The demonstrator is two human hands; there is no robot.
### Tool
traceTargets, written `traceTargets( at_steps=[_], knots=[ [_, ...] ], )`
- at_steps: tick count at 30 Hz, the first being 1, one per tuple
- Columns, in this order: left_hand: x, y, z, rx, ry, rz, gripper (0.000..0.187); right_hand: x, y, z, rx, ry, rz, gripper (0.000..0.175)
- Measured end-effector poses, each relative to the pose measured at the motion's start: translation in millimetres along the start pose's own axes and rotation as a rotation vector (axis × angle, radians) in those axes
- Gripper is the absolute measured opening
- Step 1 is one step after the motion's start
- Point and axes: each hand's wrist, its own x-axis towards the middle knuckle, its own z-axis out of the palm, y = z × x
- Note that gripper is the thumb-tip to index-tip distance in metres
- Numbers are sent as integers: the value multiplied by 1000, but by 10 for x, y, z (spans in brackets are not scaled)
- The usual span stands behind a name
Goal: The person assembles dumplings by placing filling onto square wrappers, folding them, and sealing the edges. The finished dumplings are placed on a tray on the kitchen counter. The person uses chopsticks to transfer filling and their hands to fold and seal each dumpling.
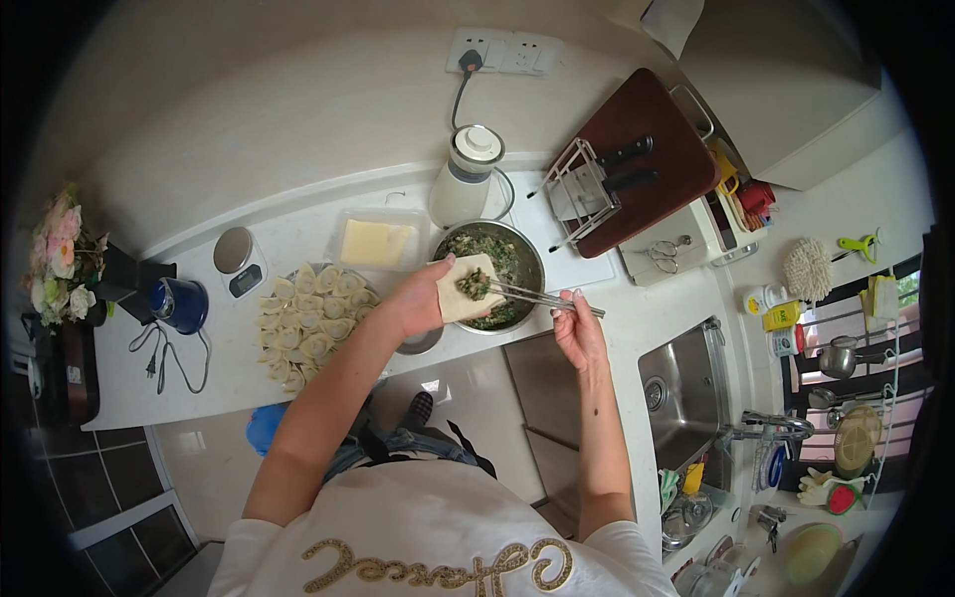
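A square dough wrapper (452,296) lies across my left hand (419,300), over the near left rim of a steel bowl. Green chopped filling (473,284) sits in a small heap on the wrapper. My right hand (579,328) grips a pair of metal chopsticks (531,295), whose tips touch that heap. More green filling fills part of the steel bowl (533,270). Behind my left hand, a clear plastic tub (422,233) holds a stack of pale wrappers (375,242). Folded dumplings (313,317) stand in rows to the left, partly behind my left forearm.
A small dish (421,342) sits at the counter's front edge. Behind the bowl stands a glass kettle (459,195). A kitchen scale (240,261) and a blue cup-shaped appliance (179,305) are at left; a knife rack (583,195), brown board (649,160) and sink (683,395) at right.
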Motion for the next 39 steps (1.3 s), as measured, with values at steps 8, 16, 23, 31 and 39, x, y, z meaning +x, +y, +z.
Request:
traceTargets(
  at_steps=[8,16,23,31,39],
  knots=[
    [-52,-137,-132,-38,-100,-125,46,-229,-249,-26,-393,-33,-74,29],
    [-119,-205,-64,-103,-159,-124,47,-342,-141,-1,-303,-59,-108,31],
    [-94,-262,-175,-63,-191,-121,50,-493,-94,124,-202,-57,-185,32],
    [-150,-240,-102,-54,-166,-138,50,-529,-25,109,-353,-106,-201,35],
    [-139,-238,-186,-79,-143,-122,49,-514,23,201,-369,-50,-321,38]
  ],
)
